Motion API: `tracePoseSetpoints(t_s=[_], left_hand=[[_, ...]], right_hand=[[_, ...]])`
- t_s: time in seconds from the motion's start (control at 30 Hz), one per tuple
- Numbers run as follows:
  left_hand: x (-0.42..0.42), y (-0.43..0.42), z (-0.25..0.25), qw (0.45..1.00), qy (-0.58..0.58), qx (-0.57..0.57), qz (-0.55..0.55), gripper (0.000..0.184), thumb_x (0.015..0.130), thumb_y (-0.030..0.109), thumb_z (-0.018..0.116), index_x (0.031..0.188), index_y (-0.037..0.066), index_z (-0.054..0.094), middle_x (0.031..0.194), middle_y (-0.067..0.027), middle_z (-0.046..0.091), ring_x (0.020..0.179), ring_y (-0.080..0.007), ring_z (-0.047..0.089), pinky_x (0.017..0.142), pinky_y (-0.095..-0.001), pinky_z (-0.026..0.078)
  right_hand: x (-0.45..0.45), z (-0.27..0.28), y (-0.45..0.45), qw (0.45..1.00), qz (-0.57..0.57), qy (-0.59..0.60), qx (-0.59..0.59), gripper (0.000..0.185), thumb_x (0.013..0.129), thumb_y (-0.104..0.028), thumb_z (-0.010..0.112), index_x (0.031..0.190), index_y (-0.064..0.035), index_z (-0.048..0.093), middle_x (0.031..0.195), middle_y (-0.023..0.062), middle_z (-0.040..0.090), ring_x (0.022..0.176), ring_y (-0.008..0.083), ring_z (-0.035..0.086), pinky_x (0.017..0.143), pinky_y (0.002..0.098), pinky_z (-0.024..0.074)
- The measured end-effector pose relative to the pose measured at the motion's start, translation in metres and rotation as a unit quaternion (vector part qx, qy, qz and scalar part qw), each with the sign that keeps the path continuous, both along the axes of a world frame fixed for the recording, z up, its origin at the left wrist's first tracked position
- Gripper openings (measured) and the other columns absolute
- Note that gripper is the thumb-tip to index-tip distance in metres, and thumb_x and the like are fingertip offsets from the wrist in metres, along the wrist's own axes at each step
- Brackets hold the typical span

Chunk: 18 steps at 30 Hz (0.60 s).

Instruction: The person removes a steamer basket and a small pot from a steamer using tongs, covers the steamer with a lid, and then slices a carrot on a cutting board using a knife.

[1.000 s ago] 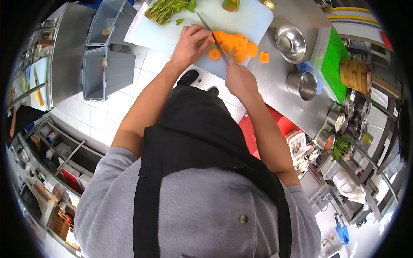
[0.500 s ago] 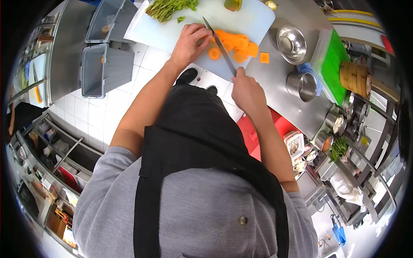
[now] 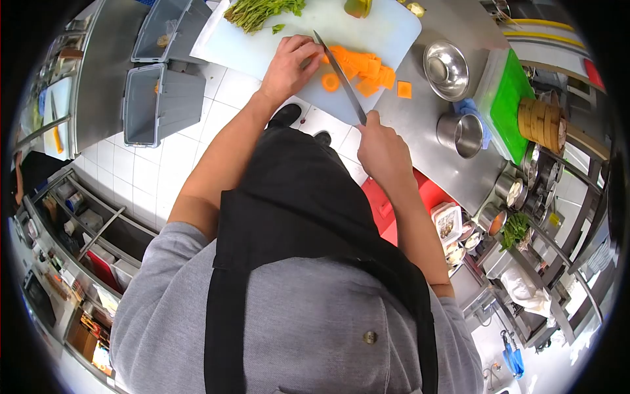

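A long knife (image 3: pixel 344 82) is in my right hand (image 3: pixel 384 150), its blade slanting up and left over the white cutting board (image 3: pixel 394 33). My left hand (image 3: pixel 291 65) is closed at the left of the blade, with curled fingertips beside it; what it holds is hidden. Several orange slices (image 3: pixel 361 65) lie overlapped right of the blade, and a round slice (image 3: pixel 330 82) rests just left of it. One square slice (image 3: pixel 404 89) sits on the steel counter. Green stalks (image 3: pixel 256 13) lie at the board's top left, and a green-and-orange piece (image 3: pixel 357 7) at its top.
On the steel counter (image 3: pixel 459 177) stand a metal bowl (image 3: pixel 446 70) and a metal pot (image 3: pixel 468 135). A green board (image 3: pixel 510 105) and bamboo steamers (image 3: pixel 541 123) are farther right. Two grey bins (image 3: pixel 157 29) (image 3: pixel 143 105) stand at the left. Pans and a food container (image 3: pixel 447 223) are at lower right.
My right hand has drawn the knife down and to the right, toward my body. My left hand has stayed nearly in place beside the blade.
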<state>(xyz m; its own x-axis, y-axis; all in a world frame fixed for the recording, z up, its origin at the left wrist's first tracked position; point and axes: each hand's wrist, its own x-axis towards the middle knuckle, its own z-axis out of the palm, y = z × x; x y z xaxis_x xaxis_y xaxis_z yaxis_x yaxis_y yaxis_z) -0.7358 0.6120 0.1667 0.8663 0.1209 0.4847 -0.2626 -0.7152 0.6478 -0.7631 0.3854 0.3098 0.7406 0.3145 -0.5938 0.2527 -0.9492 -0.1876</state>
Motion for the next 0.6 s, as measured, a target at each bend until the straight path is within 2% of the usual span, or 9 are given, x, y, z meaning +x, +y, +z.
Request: tracePoseSetpoints(t_s=[0.17,0.23,0.37,0.6], left_hand=[[-0.001,0.001,0.002,1.0,-0.002,0.002,-0.005,0.019,0.086,0.008,0.076,0.105,0.012,0.073,0.112,-0.0079,0.066,0.106,-0.0294,0.061,0.09,-0.0384,0.054],[0.0,0.003,0.001,1.0,0.003,0.005,-0.006,0.019,0.086,0.008,0.076,0.105,0.012,0.073,0.112,-0.0079,0.066,0.106,-0.0293,0.061,0.09,-0.0383,0.054],[-0.002,0.0,0.004,1.0,0.026,-0.003,0.007,0.02,0.086,0.008,0.076,0.105,0.012,0.073,0.113,-0.0079,0.066,0.106,-0.0294,0.061,0.09,-0.0383,0.054],[-0.002,0.001,0.002,1.0,0.003,0.0,0.005,0.02,0.086,0.007,0.075,0.105,0.012,0.073,0.112,-0.008,0.066,0.106,-0.0296,0.061,0.09,-0.0387,0.053]], right_hand=[[0.004,-0.007,0.0,1.0,-0.002,0.007,-0.003,0.026,0.105,-0.023,0.048,0.113,0.0019,0.05,0.089,0.0299,0.07,0.088,0.0482,0.069,0.078,0.0591,0.0524],[0.011,-0.025,0.003,0.999,0.016,-0.003,0.03,0.024,0.099,-0.013,0.054,0.116,0.0034,0.051,0.094,0.0285,0.071,0.089,0.0457,0.071,0.08,0.0541,0.0559],[0.02,-0.04,0.011,0.999,0.02,-0.008,0.042,0.025,0.099,-0.014,0.054,0.117,0.0037,0.051,0.096,0.0282,0.071,0.09,0.0456,0.071,0.081,0.0543,0.0554],[0.007,0.011,0.004,1.0,0.017,0.005,-0.002,0.022,0.1,-0.015,0.053,0.113,0.0025,0.052,0.092,0.0275,0.071,0.088,0.0458,0.071,0.08,0.0539,0.0556]])
